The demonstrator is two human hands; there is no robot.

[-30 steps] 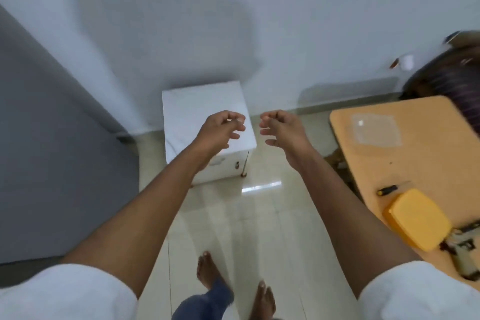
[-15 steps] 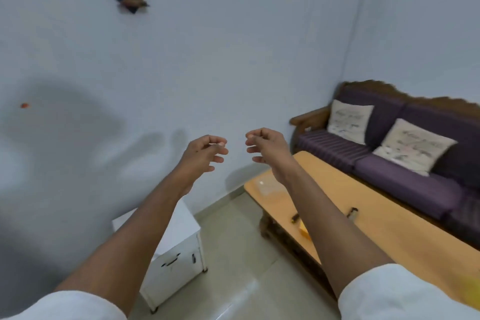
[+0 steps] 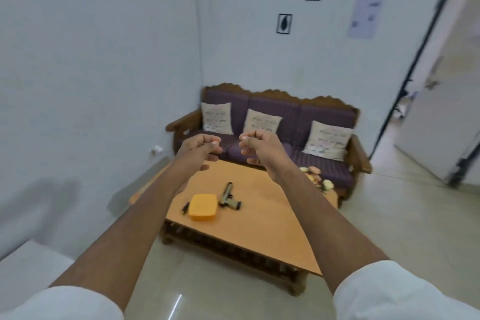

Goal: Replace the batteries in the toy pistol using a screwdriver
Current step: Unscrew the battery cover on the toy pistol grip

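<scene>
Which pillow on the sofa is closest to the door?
The pillow at the sofa's right end, beside the armrest; the other two pillows sit further left.

No text can be read anywhere. The three cushions (image 3: 262,122) on the far sofa (image 3: 335,169) carry print too blurred to make out. The paper (image 3: 365,17) on the far wall is equally illegible.
</scene>
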